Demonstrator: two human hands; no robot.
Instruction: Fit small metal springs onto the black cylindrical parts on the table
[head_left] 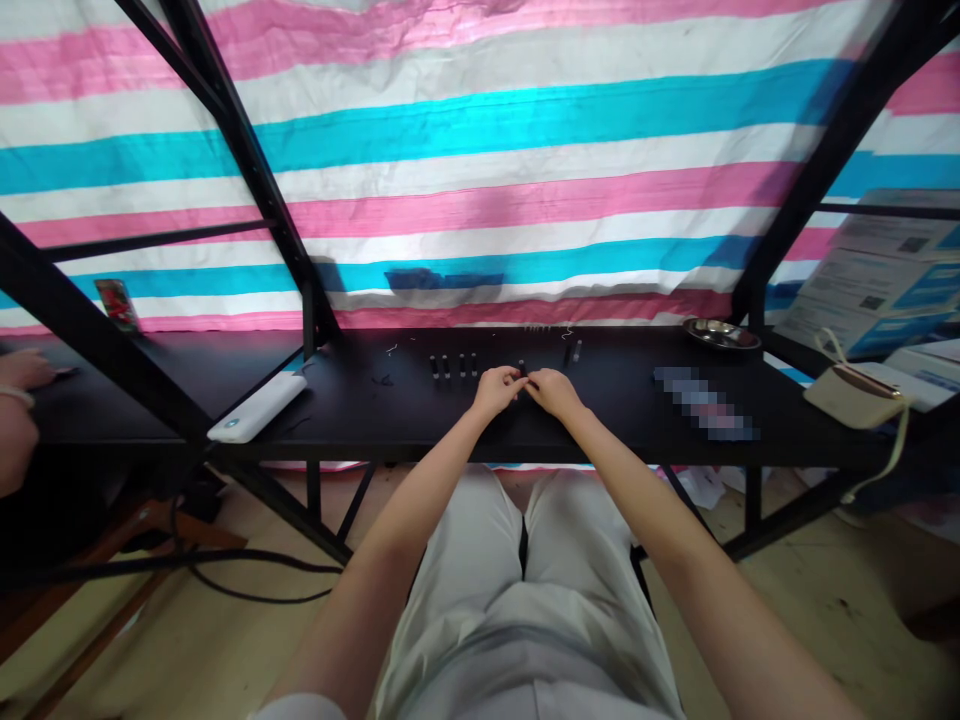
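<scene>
My left hand (496,391) and my right hand (553,391) meet over the black table (397,425), their fingertips close together. Both are pinched around something small and dark, mostly hidden by the fingers. Just behind the fingertips stands a small dark cylinder with a pale top (522,367); whether I touch it cannot be made out. To the left, several like cylinders (446,367) stand upright in a row. Another pale-topped cylinder (577,351) is at the back right of my hands, beside a dark one.
A white oblong device (259,408) lies at left, a metal dish (721,335) at back right. A blurred-out flat item (705,403) and a beige bag (853,394) lie at right. Black frame posts (262,190) flank the table. Another person's hand (26,370) is at far left.
</scene>
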